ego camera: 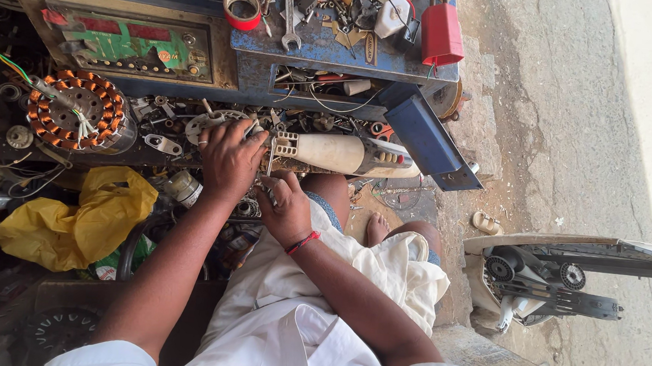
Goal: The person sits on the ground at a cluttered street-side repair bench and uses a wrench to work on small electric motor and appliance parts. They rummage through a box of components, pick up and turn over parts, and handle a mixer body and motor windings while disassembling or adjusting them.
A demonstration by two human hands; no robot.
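A white handheld appliance body (343, 154) with a vented end lies across the edge of a cluttered bench. My left hand (229, 161), a ring on one finger, clasps that vented end and presses it down. Just below it, my right hand (286, 207), with a red thread at the wrist, is closed around a thin metal tool (269, 162) whose tip points up into the vented end. Both hands are close together over my lap, which is covered in white cloth.
A copper-wound stator (78, 112) with loose wires sits at the left, above a yellow plastic bag (86, 220). The blue bench (328, 49) carries a red tape roll (242, 9), a spanner (288, 12), a red box (441, 34) and small parts. A white machine housing (564, 280) lies on the concrete.
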